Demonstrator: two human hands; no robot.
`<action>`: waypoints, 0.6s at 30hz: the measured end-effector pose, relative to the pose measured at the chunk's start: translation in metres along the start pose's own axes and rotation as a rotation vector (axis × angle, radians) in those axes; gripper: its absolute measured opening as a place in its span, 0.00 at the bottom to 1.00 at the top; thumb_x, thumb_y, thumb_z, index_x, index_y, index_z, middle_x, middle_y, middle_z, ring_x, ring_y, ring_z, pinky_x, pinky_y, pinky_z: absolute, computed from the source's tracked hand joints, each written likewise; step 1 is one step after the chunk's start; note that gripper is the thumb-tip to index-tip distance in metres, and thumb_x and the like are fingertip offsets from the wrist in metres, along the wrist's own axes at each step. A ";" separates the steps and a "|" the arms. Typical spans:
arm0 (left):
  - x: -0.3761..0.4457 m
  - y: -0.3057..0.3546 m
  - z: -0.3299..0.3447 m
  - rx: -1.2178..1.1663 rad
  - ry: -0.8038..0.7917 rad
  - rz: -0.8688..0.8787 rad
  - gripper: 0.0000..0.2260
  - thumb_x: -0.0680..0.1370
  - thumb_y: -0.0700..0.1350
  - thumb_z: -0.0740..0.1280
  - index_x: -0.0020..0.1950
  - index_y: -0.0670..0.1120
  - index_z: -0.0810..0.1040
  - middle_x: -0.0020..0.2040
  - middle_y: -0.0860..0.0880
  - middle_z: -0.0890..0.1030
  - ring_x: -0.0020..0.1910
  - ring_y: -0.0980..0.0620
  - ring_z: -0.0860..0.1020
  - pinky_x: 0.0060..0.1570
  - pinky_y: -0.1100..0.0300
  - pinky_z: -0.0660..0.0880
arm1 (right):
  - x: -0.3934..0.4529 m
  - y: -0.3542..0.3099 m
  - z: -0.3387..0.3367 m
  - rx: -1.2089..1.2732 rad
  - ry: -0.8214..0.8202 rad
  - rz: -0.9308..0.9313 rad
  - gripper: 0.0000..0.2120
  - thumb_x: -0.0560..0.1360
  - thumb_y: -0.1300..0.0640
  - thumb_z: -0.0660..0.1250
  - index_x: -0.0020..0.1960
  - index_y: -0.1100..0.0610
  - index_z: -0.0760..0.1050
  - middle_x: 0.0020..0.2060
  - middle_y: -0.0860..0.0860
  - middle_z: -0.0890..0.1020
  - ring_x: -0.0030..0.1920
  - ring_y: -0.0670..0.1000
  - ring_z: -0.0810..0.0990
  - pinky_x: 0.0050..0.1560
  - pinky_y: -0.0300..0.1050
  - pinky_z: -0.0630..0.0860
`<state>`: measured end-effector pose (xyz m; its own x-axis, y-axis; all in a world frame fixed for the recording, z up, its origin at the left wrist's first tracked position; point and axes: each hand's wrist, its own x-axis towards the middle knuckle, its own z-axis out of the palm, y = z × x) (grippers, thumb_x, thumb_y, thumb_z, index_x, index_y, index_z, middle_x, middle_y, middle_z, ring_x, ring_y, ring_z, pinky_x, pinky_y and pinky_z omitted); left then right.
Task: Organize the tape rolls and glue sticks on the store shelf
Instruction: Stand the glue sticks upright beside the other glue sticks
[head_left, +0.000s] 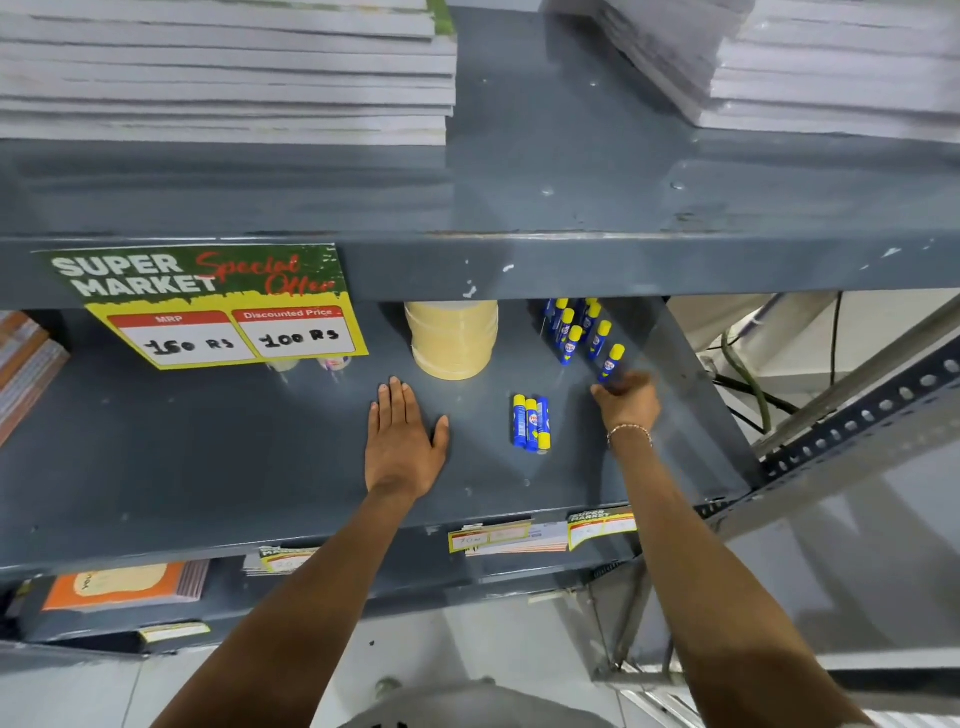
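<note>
Grey steel shelving fills the view; the middle shelf (218, 457) is mostly bare, with a price sign (208, 306) hanging from the tier above and stacked books (223, 73) on top. A stack of tape rolls (452, 338) stands at the back centre; to its right a row of glue sticks (582, 330) stands upright, running diagonally toward the front right; three more glue sticks (531, 422) lie flat side by side in the open, long axes pointing front to back, caps at mixed ends.

The left hand (402, 441) lies flat on the shelf, palm down, fingers spread, holding nothing; it rests just in front of the tape. The right hand (626, 397) is at the foot of the nearest standing stick (612, 362), fingers curled and blurred; whether they clamp the stick or merely touch it I cannot tell.

The lying trio sits between the hands, to the left of the right hand and nearer to it than to the left; so the right hand looks better placed to take them, likely by reaching left and closing across their short width, then standing them at the row's front end.
</note>
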<state>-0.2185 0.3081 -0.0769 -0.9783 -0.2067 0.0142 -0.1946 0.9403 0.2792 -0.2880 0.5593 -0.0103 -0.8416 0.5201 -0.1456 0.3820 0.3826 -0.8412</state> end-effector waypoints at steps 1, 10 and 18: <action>0.000 0.000 0.000 0.003 0.001 -0.001 0.33 0.80 0.59 0.46 0.77 0.39 0.45 0.79 0.41 0.47 0.78 0.45 0.44 0.76 0.53 0.43 | -0.007 0.002 0.000 0.003 0.006 0.033 0.21 0.69 0.62 0.75 0.58 0.66 0.73 0.53 0.62 0.82 0.56 0.58 0.80 0.56 0.43 0.72; 0.001 -0.001 0.000 -0.008 -0.002 0.002 0.33 0.80 0.59 0.47 0.77 0.39 0.45 0.79 0.41 0.47 0.78 0.45 0.44 0.76 0.53 0.43 | -0.041 0.003 0.013 -0.275 -0.359 -0.025 0.14 0.69 0.55 0.75 0.50 0.63 0.82 0.52 0.58 0.84 0.55 0.58 0.80 0.54 0.45 0.74; 0.000 -0.002 -0.002 -0.028 -0.013 0.013 0.32 0.81 0.58 0.48 0.77 0.39 0.45 0.79 0.41 0.47 0.78 0.45 0.44 0.76 0.53 0.42 | -0.055 0.000 0.013 -0.479 -0.341 -0.099 0.11 0.70 0.57 0.72 0.49 0.62 0.83 0.49 0.60 0.85 0.52 0.60 0.81 0.50 0.44 0.76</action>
<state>-0.2175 0.3061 -0.0759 -0.9816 -0.1910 0.0057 -0.1801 0.9348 0.3062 -0.2468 0.5211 -0.0092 -0.9267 0.2200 -0.3047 0.3587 0.7598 -0.5422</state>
